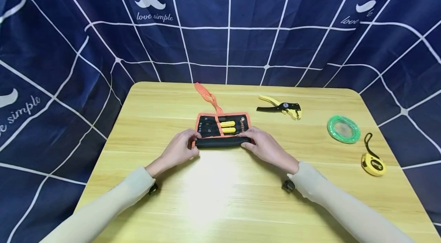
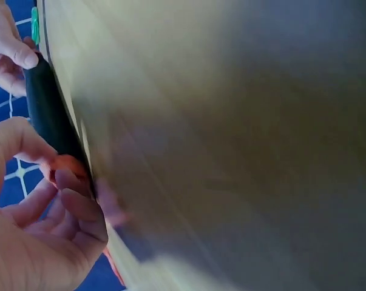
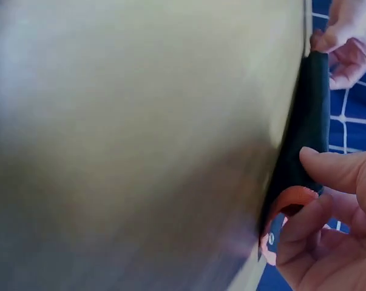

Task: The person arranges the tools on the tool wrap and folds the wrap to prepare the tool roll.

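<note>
A black tool roll [image 1: 210,125] with orange edging lies on the table, its near part rolled into a black tube and its far part flat. Two yellow-handled tools show in its pockets. At the rolled part's left end my left hand [image 1: 181,145] pinches the edge between thumb and fingers. My right hand [image 1: 265,146] grips the other end, the thumb lying on the black cloth in the right wrist view. An orange strap [image 1: 206,93] trails from the roll's far edge. Both wrist views show the orange-edged ends curled inside the fingers.
Behind and to the right lies a wire stripper [image 1: 284,107] with yellow and black handles. Farther right are a coil of green wire [image 1: 343,129] and a yellow tape measure [image 1: 373,164] with a black wrist loop. A dark blue curtain [image 1: 246,44] surrounds the wooden table [image 1: 151,105].
</note>
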`<state>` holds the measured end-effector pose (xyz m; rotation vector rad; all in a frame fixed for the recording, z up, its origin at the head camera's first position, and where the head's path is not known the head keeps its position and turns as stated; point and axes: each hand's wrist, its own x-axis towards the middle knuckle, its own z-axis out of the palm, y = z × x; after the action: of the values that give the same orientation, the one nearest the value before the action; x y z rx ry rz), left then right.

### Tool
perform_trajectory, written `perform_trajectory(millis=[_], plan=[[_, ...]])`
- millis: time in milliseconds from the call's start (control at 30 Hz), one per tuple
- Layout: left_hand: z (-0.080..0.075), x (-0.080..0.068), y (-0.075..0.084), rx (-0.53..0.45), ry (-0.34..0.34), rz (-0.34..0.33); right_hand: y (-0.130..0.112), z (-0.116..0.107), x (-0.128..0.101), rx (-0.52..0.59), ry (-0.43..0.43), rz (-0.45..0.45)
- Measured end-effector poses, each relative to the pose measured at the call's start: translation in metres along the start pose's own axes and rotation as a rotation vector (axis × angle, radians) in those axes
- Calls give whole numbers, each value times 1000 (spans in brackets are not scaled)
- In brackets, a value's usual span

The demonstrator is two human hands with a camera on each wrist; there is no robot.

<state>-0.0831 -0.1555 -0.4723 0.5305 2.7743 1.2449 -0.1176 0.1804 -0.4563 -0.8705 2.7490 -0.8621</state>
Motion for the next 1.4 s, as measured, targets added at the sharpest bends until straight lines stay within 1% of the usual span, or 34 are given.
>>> perform_trajectory(millis=[100, 233, 333, 433, 533, 633, 700, 767, 833, 900, 933, 1000, 1067, 1133, 1267, 1333, 1400], plan=[[-6, 1, -3, -100, -27, -66, 6, -4, 5, 83, -49, 46], [-11, 2, -8, -212, -61, -142, 15, -7, 13, 228, -115, 145], [-14, 4, -11, -290, -94, -174, 20, -7, 18, 325, -149, 225], [-18, 9, -13, -361, -137, -201, 24, -8, 22, 412, -162, 299], [-21, 14, -14, -397, -179, -224, 25, -11, 25, 472, -158, 356], [-23, 20, -16, -386, -192, -238, 24, -12, 30, 486, -158, 374], [-23, 23, -16, -363, -183, -238, 23, -13, 33, 471, -140, 371], [-21, 26, -16, -337, -163, -245, 21, -14, 35, 423, -87, 345], [-20, 28, -15, -322, -149, -250, 15, -16, 35, 339, -2, 315], [-19, 30, -14, -324, -141, -268, 9, -16, 34, 236, 80, 260], [-19, 31, -13, -326, -140, -275, 6, -16, 32, 182, 108, 228], [-20, 32, -12, -328, -141, -281, 0, -14, 29, 100, 138, 180], [-20, 33, -11, -319, -141, -286, -2, -12, 26, 58, 141, 122], [-21, 34, -10, -310, -141, -293, -3, -11, 24, 52, 129, 80], [-20, 37, -7, -320, -127, -334, -1, -10, 26, 44, 74, 36], [-20, 38, -6, -334, -121, -367, 0, -8, 28, 7, 53, 27], [-20, 40, -4, -337, -123, -396, 0, -5, 30, -49, 56, 14]])
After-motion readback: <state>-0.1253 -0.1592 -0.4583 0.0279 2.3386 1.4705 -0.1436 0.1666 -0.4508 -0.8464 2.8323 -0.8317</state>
